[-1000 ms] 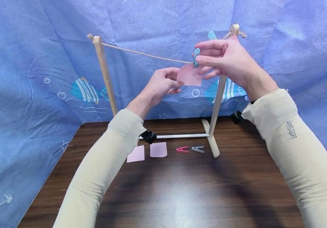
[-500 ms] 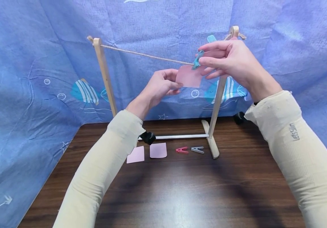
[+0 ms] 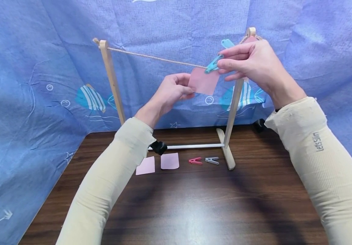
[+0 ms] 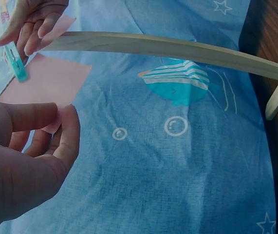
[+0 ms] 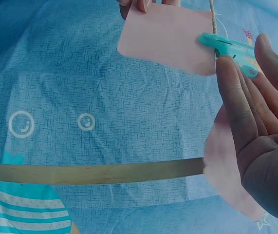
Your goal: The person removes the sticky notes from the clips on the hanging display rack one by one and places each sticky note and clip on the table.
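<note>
My left hand (image 3: 174, 90) pinches the left edge of a pink square of paper (image 3: 203, 81) between thumb and fingers. A light-blue clothespin (image 3: 213, 64) sits at the paper's top edge, tilted, with its nose over the rope (image 3: 157, 58). Thumb and fingers of my right hand (image 3: 255, 64) are around its spread handles. In the right wrist view the clothespin (image 5: 229, 47) overlaps both paper and rope. Behind the right hand, partly hidden, hangs a second pink paper (image 5: 231, 170); another light-blue clothespin (image 3: 227, 43) shows above the fingers.
The rope runs between two wooden posts (image 3: 112, 80) joined low down by a white bar (image 3: 194, 146). On the brown table (image 3: 194, 204) lie two pink papers (image 3: 169, 161), a red clothespin (image 3: 195, 161) and a grey clothespin (image 3: 212, 160). A blue patterned curtain (image 3: 176, 27) hangs behind.
The light-blue clothespin has tipped from upright to leaning right as my right hand moved slightly right. The paper has tilted a little; my left hand stays nearly where it was.
</note>
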`<state>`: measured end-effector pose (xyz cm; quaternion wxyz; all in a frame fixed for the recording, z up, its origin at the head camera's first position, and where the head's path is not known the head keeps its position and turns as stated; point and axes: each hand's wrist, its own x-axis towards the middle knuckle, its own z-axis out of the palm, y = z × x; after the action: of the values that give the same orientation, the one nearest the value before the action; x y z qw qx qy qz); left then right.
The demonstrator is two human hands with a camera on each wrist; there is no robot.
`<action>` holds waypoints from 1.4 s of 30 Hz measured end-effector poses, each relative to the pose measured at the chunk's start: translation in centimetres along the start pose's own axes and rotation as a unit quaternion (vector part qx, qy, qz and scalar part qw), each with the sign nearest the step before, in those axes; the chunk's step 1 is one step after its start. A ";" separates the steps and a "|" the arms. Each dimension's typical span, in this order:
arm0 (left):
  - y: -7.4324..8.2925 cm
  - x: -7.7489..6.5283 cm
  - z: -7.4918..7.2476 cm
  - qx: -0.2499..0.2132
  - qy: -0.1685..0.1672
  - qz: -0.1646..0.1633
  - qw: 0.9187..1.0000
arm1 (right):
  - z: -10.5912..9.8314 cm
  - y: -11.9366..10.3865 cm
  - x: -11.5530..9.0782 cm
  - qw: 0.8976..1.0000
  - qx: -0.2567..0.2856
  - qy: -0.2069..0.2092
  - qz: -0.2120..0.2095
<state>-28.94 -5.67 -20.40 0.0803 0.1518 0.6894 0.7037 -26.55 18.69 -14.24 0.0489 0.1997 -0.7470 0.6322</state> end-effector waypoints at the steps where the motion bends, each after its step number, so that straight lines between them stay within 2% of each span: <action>1: 0.0 0.0 0.0 -0.001 0.000 0.001 1.000 | 0.0 0.0 0.0 1.000 -0.005 0.003 0.000; 10: 0.2 0.0 -0.1 -0.008 -0.007 0.004 1.000 | -0.2 -0.4 -0.2 0.999 -0.030 0.013 0.000; 17: 0.2 -0.5 -0.6 0.014 -0.078 0.021 0.997 | -0.4 -0.5 -0.1 0.999 -0.034 0.012 0.026; 20: 0.3 -0.6 -0.7 0.017 -0.095 0.033 0.995 | -0.4 -0.5 0.0 0.999 -0.023 0.014 0.028; 29: 0.4 -0.7 -0.9 0.007 -0.090 0.039 0.995 | -0.3 -0.3 0.1 1.000 0.000 0.011 0.024; 37: 0.5 -0.8 -0.9 0.009 -0.089 0.032 0.995 | -0.2 0.1 0.1 0.997 0.070 0.013 0.018; 42: 0.4 -0.7 -0.8 0.010 -0.093 0.031 0.995 | -0.2 0.4 0.0 0.998 0.060 0.012 0.013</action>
<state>-28.51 -6.70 -20.08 0.1207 0.2387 0.6811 0.6816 -26.77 18.96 -14.53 0.0375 0.1850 -0.7095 0.6790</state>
